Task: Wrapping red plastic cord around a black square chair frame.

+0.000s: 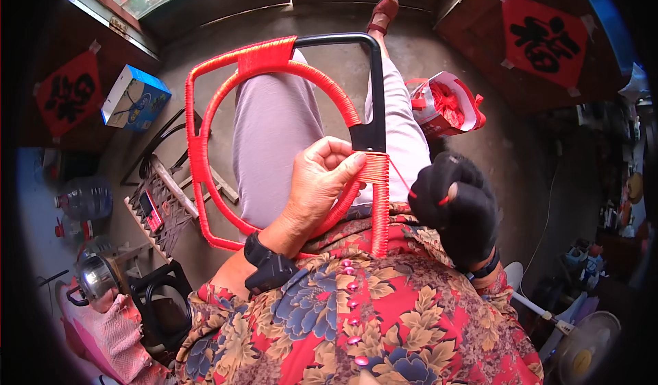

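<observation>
Across my lap rests a frame, a rounded outer loop with a ring inside, mostly wrapped in red-orange cord. Its upper right stretch and a flat joining piece show bare black. My left hand pinches the wrapped band at the frame's right side, just below that black piece, thumb on top. In a black glove, my right hand is closed on the red cord, to the right of the frame. The cord runs from the band to the glove, and a short bit shows between the gloved fingers.
Beyond my right knee stands a bag of red cord. A blue-and-white box is on the floor at left. Nearer, a woven-seat folding stool carries a red phone. A fan stands at lower right.
</observation>
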The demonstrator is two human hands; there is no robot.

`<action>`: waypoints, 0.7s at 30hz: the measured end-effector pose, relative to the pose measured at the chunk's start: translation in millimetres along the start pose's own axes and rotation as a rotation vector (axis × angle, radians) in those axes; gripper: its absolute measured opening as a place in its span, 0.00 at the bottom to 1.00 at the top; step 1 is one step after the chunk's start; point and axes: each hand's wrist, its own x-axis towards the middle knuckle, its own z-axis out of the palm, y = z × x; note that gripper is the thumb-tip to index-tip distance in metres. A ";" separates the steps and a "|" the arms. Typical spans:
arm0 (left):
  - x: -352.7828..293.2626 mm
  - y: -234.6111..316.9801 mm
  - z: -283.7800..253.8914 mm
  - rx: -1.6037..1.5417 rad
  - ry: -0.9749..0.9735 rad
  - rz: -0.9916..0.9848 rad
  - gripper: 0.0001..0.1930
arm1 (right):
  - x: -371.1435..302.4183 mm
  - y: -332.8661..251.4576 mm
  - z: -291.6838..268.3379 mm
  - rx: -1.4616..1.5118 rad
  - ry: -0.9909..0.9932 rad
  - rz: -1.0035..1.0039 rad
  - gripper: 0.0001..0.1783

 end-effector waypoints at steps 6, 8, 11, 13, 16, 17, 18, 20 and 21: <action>5.2 -6.3 -5.0 -0.063 0.007 0.004 0.09 | 14.6 1.2 -14.1 0.160 0.000 -0.143 0.09; 8.0 -7.0 -6.4 -0.176 0.030 -0.038 0.10 | 28.2 1.7 -25.5 -0.058 0.284 -0.073 0.05; 8.8 -8.9 -0.4 -0.140 0.096 -0.131 0.12 | 46.9 26.8 -57.6 -0.404 0.242 0.106 0.21; 10.8 -12.8 -7.3 -0.160 -0.002 -0.202 0.12 | 57.0 40.1 -53.3 -0.427 0.126 0.226 0.29; 11.0 -13.8 -7.6 -0.195 -0.111 -0.261 0.14 | 67.1 39.5 -40.7 -0.409 0.020 0.350 0.33; 9.7 -12.5 -4.9 -0.183 -0.042 -0.214 0.14 | 69.2 36.8 -37.4 -0.406 0.001 0.368 0.34; 9.2 -11.9 -3.5 -0.171 0.025 -0.167 0.15 | 70.7 35.3 -36.5 -0.403 -0.016 0.386 0.34; 7.6 -12.5 -4.3 -0.158 0.039 -0.136 0.13 | 70.7 38.7 -44.8 -0.352 -0.043 0.365 0.33; 6.9 -13.0 -4.9 -0.148 0.052 -0.106 0.12 | 70.7 40.8 -50.3 -0.341 -0.043 0.356 0.32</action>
